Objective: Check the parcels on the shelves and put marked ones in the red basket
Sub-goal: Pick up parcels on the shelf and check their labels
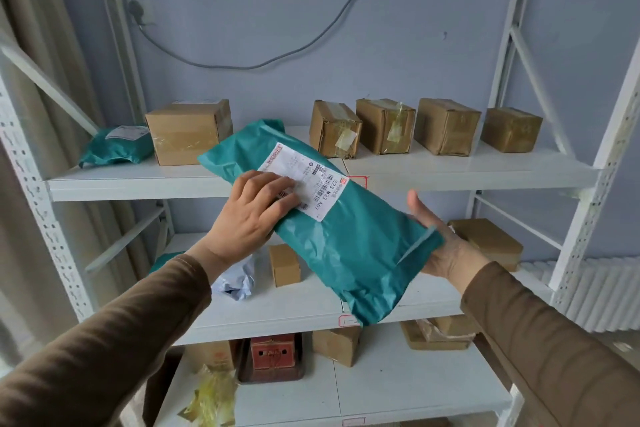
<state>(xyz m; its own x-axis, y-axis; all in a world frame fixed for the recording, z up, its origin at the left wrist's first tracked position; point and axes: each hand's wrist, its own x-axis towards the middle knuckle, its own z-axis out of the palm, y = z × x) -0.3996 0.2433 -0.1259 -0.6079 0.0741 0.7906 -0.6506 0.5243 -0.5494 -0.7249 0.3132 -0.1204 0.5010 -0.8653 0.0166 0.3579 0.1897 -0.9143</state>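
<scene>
At frame centre, my left grip curls over the long teal plastic mailer bag; right grip, flat open, props it label-up for checking.

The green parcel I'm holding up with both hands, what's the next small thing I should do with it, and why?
Probably slide the left hand off the white label. Its fingers cover the label's lower corner, so any mark there is hidden, while the right hand already supports the green parcel from beneath. No red basket shows in this view, so checking comes first.
</scene>
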